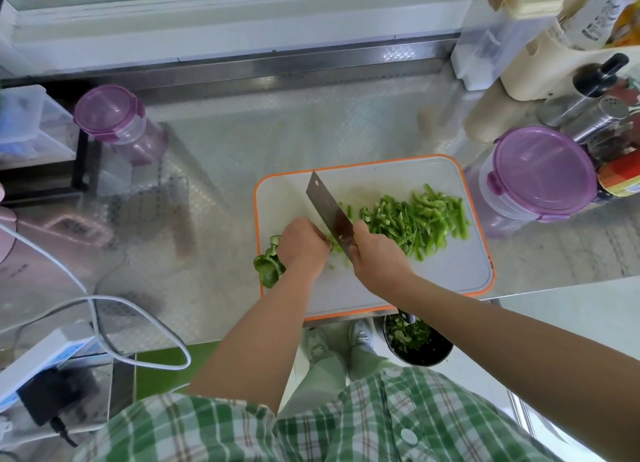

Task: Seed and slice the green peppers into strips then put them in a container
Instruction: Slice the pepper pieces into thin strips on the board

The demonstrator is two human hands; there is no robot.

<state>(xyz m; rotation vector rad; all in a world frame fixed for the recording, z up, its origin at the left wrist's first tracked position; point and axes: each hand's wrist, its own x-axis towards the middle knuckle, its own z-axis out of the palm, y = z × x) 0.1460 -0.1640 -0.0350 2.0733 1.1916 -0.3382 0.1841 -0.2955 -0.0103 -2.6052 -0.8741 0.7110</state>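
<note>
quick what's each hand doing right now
Left hand: fingers curled on the pepper, holding it on the board.
Right hand: grips the cleaver.

Cleaver [327,208], green pepper [268,265], strips [419,220] on board [450,274]

- There's the counter [263,129], embossed steel running left to right, with bright light washing its far stretch pale.
- Along the far edge sits a raised metal ledge [277,64], one sharp glint showing towards the right.
- Beyond it, a white window frame [214,28] spans the far side.
- Far left, a black rack [81,149] stands on the counter.
- Near right, pale floor [588,302]. Near left, a green panel [159,363] shows below the counter's edge.
</note>
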